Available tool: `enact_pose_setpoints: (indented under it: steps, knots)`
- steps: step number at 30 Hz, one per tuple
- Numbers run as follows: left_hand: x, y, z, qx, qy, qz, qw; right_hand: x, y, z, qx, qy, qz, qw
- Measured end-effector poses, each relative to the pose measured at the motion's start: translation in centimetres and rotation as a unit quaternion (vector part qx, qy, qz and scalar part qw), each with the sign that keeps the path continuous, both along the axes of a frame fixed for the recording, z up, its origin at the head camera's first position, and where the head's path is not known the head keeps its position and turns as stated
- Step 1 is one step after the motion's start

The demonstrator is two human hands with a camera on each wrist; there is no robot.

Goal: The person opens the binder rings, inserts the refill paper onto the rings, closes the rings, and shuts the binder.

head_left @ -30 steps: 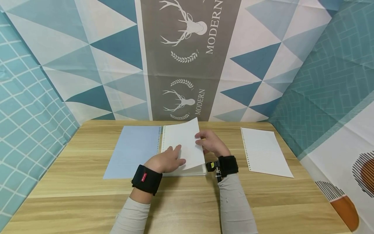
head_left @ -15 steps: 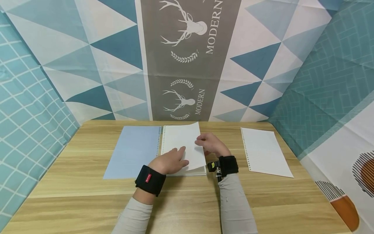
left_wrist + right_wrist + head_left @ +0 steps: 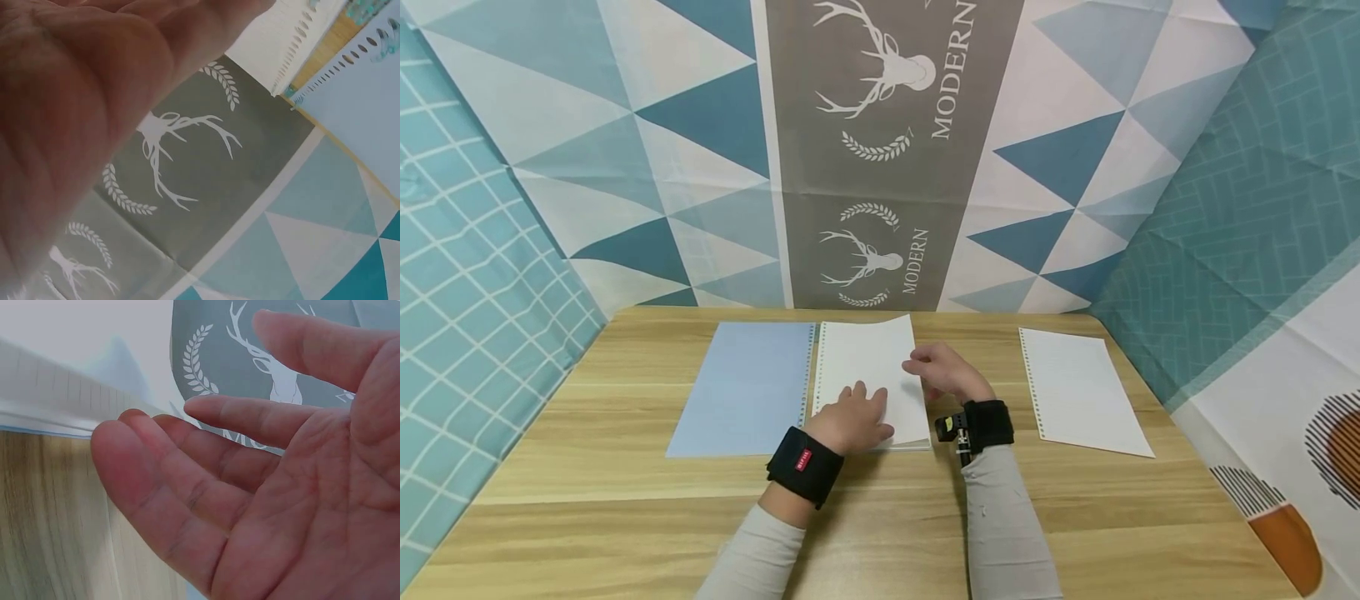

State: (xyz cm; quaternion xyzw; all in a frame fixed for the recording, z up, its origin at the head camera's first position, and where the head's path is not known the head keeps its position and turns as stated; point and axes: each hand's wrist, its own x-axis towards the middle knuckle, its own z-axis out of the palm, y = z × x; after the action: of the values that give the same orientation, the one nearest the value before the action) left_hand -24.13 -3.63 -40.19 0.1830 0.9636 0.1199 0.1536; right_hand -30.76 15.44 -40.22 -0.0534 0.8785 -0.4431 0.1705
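A loose-leaf stack (image 3: 868, 354) of white punched paper lies at the middle of the table, its top sheet slightly raised at the right edge. My left hand (image 3: 852, 421) rests on the near part of this sheet, fingers spread. In the left wrist view, that palm (image 3: 69, 112) fills the upper left. At the sheet's right edge is my right hand (image 3: 947, 371). Its fingers (image 3: 187, 506) are gently bent and the thumb stands apart, with nothing pinched between them. Lined paper (image 3: 56, 378) shows beyond the fingertips in the right wrist view.
A light blue punched cover (image 3: 737, 387) lies directly left of the stack. On the right is a single white punched sheet (image 3: 1078, 392). The wooden table (image 3: 880, 525) ends at a patterned cloth backdrop (image 3: 700, 167), with more cloth along both sides.
My left hand has slid right and nearer over the top sheet. That sheet's raised near right corner has sunk. My right hand has eased slightly right, off the edge it was touching.
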Motion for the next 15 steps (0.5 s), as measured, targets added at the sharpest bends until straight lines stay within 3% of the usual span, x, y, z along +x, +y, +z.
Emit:
enact_pose_setpoints:
  steps: [15]
  knots:
    - [0.9,1.4,-0.5,-0.054,0.014,0.001,0.9984,0.1,-0.3,0.0,0.028,0.009,-0.001,1.000]
